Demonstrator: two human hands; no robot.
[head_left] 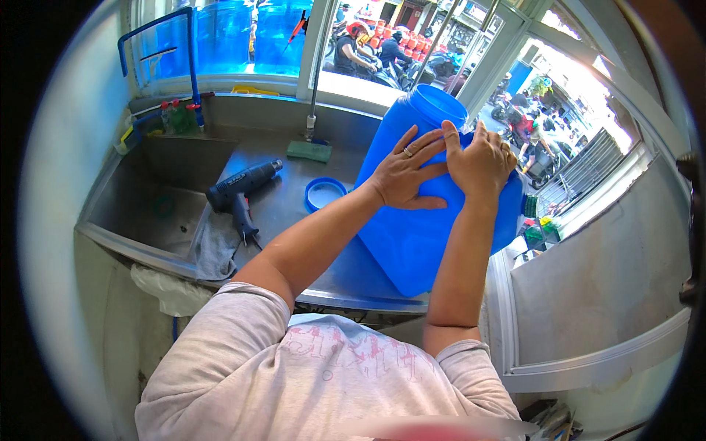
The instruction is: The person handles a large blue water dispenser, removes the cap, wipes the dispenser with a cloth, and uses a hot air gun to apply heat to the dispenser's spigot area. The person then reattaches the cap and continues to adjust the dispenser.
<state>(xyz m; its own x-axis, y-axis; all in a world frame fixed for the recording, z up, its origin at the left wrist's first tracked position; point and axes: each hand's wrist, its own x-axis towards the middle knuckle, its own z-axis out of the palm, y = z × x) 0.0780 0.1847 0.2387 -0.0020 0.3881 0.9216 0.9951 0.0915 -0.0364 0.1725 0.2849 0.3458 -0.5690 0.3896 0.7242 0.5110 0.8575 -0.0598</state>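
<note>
A large blue plastic jug (401, 239) with a wide, uncapped round mouth stands on the steel counter in front of me. My left hand (412, 173) lies on its upper side, fingers spread and nothing in them. Right beside it, my right hand (478, 162) rests on the jug just below the mouth. Its thumb is stretched apart, and its other fingers bend over the surface, their tips partly hidden. A blue ring-shaped lid (325, 194) lies on the counter left of the jug. Farther left is a dark heat gun (243, 187), lying on its side.
A steel sink basin (158, 195) is at the left, with a grey cloth (216, 246) over its near edge. A green sponge block (309, 151) sits toward the back. Blue pipes (194, 66) rise at the far left. Windows face a street with people and motorbikes.
</note>
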